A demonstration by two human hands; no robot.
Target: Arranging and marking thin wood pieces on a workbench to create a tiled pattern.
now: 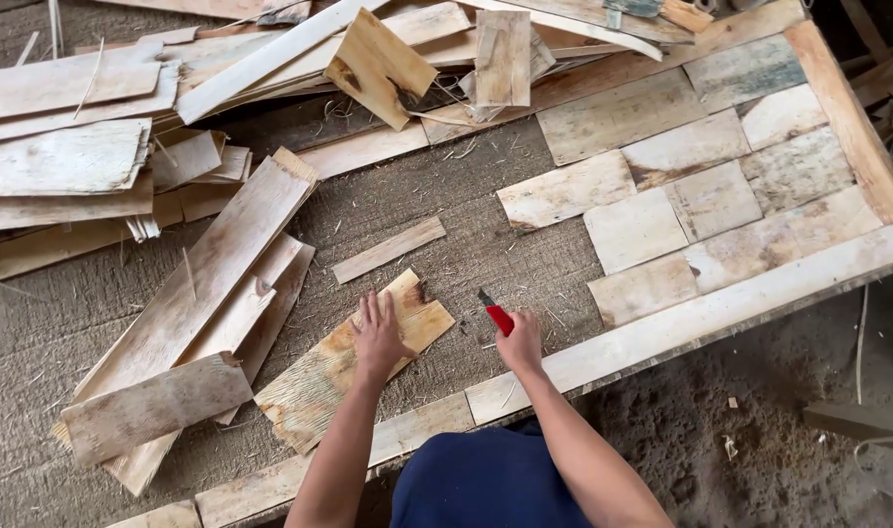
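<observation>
Hands work over a rough grey mat [466, 244] spread on a low work surface strewn with thin wood sheets. The left hand [379, 335] lies flat, fingers spread narrowly, pressing on a pale veneer piece [354, 360] that rests at a slant on the mat, its far corner dark and chipped. The right hand [521, 342] is closed in a fist around a red-handled knife [496, 314], whose short blade points up and to the left, just beside the veneer piece but apart from it. A narrow wood strip [389, 249] lies alone on the mat beyond the left hand. To the left sits a loose stack of long veneer sheets [212, 293], overlapping at angles, with more sheets heaped along the far edge [65, 156]. On the right, rectangular patches of veneer [681, 186] are laid edge to edge like tiles, bordered by long planks [701, 318] along the near side and a further plank [848, 122] on the right. Dark soil floor [759, 430] shows at the lower right, and the person's blue clothing [486, 484] fills the bottom centre.
</observation>
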